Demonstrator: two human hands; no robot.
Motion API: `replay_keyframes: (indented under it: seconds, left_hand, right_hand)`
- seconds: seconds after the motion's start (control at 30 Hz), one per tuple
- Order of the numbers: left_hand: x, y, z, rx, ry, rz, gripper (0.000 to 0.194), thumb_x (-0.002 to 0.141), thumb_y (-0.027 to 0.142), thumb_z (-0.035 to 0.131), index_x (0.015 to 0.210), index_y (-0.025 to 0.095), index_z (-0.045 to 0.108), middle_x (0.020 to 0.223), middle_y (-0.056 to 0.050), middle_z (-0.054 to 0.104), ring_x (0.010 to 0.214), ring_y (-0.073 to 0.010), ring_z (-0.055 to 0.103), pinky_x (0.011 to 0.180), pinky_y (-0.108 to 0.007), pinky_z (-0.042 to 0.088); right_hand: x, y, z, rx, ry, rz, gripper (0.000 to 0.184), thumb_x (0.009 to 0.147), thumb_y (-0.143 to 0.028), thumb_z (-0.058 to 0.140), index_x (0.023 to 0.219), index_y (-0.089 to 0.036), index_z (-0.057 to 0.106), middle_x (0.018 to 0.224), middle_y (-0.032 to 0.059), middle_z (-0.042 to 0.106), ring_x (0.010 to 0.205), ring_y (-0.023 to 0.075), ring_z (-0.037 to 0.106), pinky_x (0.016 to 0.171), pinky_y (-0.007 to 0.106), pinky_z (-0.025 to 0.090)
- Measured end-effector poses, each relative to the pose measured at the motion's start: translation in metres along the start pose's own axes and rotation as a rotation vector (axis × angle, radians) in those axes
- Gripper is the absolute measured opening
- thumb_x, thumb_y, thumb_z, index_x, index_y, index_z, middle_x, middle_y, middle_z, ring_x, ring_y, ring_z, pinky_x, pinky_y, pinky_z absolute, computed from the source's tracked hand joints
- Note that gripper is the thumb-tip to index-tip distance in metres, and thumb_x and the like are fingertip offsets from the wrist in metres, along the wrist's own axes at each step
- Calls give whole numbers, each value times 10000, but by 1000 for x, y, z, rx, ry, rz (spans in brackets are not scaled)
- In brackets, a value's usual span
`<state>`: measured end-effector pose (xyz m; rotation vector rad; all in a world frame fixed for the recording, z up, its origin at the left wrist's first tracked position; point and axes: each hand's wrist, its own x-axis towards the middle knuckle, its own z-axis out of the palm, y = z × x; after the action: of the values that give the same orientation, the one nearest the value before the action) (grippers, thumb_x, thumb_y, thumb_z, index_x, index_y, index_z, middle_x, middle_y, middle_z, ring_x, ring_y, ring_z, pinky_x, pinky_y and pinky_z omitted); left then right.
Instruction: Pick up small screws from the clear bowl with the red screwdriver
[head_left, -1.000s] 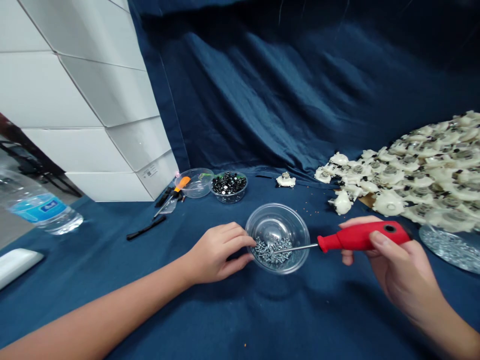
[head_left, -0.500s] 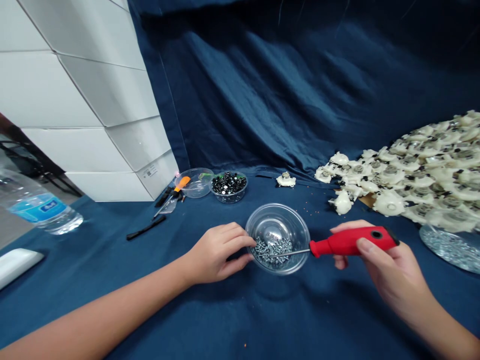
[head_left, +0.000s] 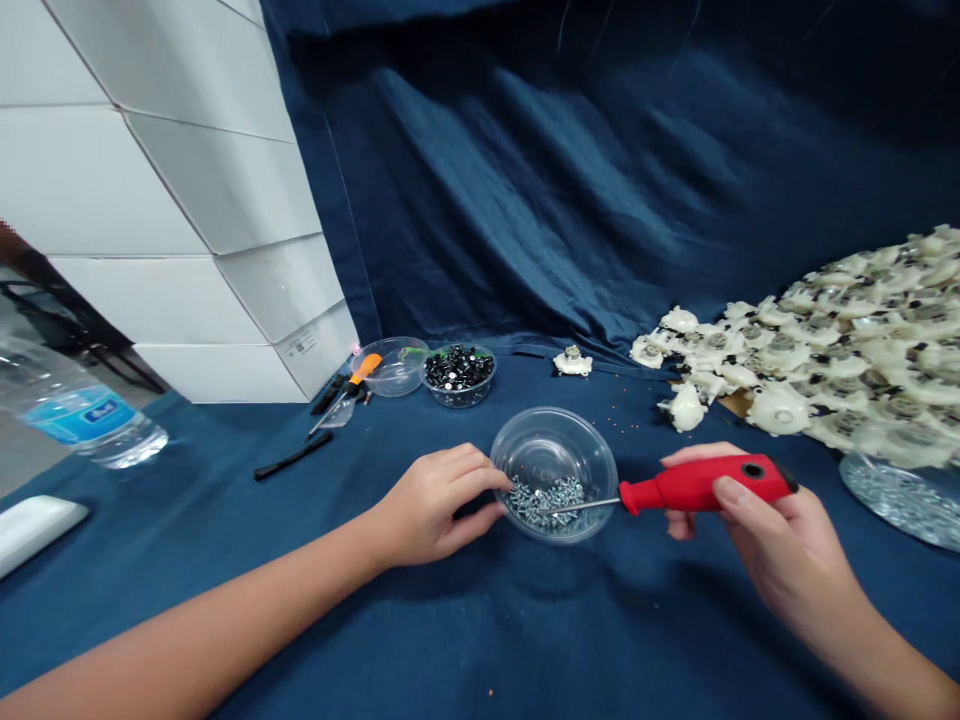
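Note:
A clear plastic bowl [head_left: 551, 428] holds a heap of small silver screws [head_left: 541, 497] along its near side. My left hand [head_left: 444, 503] grips the bowl's left rim between thumb and fingers. In my right hand [head_left: 776, 535] is a red-handled screwdriver [head_left: 686, 485], with the fingers closed round the handle. Its metal shaft points left across the bowl's right rim, and the tip lies among the screws. Whether a screw sits on the tip is too small to tell.
Behind the bowl stands a tub of black parts [head_left: 459, 375] beside a clear lid [head_left: 391, 368] and an orange-handled screwdriver [head_left: 365, 367]. Cream plastic parts [head_left: 780, 408] are piled at right, near a tray of screws [head_left: 904, 500]. A water bottle [head_left: 90, 415] and white boxes [head_left: 187, 320] are left.
The bowl has tipped slightly and its right rim has shifted a little left. Both hands and the screwdriver have stayed almost in place.

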<state>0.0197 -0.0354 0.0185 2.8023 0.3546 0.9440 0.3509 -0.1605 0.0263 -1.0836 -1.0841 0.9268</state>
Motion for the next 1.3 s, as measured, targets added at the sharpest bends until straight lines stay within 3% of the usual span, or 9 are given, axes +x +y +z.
replay_keyframes:
  seconds: [0.57,0.93,1.13,1.3]
  left_hand:
    - [-1,0,0,-2,-8,17,213,1025,159,676,1237,174,667,1014,-96,767,882,-216,699,799,-351,600]
    - [-3,-1,0,-7,-15,17,209,1021,159,677,1229,171,667,1010,-92,763,883,-215,692,792,-347,596]
    - [-3,-2,1,-5,-14,25,219,1017,158,685,1235,164,665,1018,-95,761,888,-215,690,795,-347,594]
    - [-3,-3,1,10,-14,33,210,1027,167,673,1237,165,665,1020,-94,761,883,-213,687,796,-350,596]
  right_hand:
    - [1,-4,3,22,29,25,317,1011,-478,755,1126,-185,797,760,55,788,652,217,704,638,312,586]
    - [1,-7,4,87,45,38,228,1037,-416,726,1105,-225,831,768,65,801,673,217,711,651,301,572]
    - [1,7,-2,23,-60,-3,301,1044,-460,711,1207,-220,791,826,73,805,687,239,740,611,310,599]
    - [-3,6,-3,-189,-146,-62,279,1039,-463,722,1225,-264,784,917,41,796,736,207,740,699,285,607]
